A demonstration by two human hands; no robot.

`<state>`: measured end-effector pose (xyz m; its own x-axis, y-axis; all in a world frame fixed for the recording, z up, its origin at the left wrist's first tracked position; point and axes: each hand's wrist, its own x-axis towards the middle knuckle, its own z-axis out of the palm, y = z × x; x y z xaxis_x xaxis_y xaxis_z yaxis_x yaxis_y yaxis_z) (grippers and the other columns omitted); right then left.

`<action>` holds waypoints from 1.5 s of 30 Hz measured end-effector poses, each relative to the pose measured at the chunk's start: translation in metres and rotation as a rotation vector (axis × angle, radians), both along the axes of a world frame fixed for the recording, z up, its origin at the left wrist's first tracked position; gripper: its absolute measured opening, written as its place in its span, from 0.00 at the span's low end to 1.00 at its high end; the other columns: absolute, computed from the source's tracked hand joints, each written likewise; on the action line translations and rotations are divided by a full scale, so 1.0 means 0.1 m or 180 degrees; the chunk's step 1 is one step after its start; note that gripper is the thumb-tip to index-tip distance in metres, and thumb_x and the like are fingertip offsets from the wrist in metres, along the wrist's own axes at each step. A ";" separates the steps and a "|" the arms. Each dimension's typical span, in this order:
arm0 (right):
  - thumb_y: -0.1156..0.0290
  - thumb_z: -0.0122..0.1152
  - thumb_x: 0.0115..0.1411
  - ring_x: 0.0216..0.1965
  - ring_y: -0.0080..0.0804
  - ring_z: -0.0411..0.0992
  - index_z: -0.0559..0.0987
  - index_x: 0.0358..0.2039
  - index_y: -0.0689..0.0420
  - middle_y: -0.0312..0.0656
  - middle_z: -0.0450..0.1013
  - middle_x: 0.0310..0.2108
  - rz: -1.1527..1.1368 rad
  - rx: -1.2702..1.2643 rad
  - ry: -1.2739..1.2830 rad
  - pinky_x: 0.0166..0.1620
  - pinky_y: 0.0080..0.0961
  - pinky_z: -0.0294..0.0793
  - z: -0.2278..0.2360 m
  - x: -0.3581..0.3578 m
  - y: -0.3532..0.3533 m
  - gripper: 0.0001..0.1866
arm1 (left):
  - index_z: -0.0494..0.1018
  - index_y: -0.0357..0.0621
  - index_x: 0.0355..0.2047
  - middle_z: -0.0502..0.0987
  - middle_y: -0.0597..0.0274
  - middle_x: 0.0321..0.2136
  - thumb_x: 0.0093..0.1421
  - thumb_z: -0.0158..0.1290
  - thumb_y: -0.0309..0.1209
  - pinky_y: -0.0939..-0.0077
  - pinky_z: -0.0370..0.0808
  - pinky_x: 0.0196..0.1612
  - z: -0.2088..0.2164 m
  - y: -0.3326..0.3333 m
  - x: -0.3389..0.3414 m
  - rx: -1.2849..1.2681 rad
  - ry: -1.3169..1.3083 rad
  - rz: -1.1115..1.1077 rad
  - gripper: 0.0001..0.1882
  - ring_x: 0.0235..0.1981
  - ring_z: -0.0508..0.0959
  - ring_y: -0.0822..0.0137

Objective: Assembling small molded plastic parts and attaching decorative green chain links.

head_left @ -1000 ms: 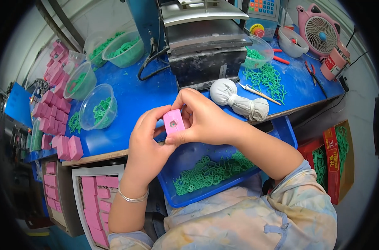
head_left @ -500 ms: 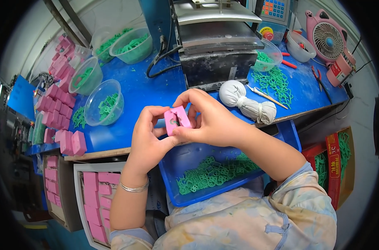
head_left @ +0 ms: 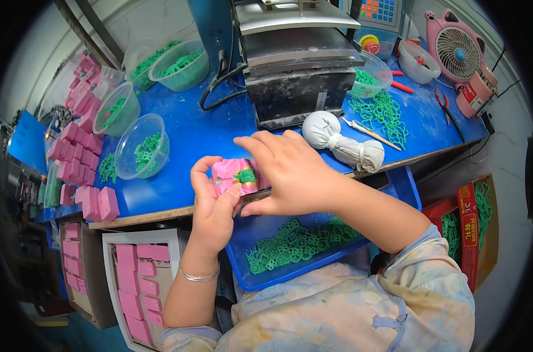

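Observation:
A pink rubber mold lies spread open in my left hand, whose thumb presses on its near face. A green molded piece shows within the mold. Over the mold's right side is my right hand, its thumb and index finger stretched wide apart. The remaining fingers are partly hidden, and I cannot tell whether they touch the mold's right edge. Below both hands, a blue tray holds many green molded pieces.
Clear plastic bowls and stacked pink molds stand at left. A press-like machine occupies the back. To the right are a tied white cloth bag, a wooden-handled tool, pliers and a pink fan. More molds fill a framed box.
The mold has been spread open and turned, exposing the green piece. My right hand has shifted off its grip, with thumb and index finger now wide apart. The view has shifted slightly.

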<state>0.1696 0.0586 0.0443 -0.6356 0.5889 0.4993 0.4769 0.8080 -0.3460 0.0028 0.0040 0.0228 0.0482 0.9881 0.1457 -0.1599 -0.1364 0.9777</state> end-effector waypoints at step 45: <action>0.65 0.49 0.62 0.23 0.14 0.60 0.60 0.51 0.61 0.31 0.64 0.22 0.0949 -0.4208 0.2436 0.27 0.13 0.59 -0.27 0.37 -0.85 0.21 | 0.71 0.39 0.32 0.73 0.57 0.26 0.41 0.62 0.23 0.70 0.68 0.34 -0.05 -0.75 0.17 0.0966 0.1806 0.0332 0.16 0.28 0.72 0.61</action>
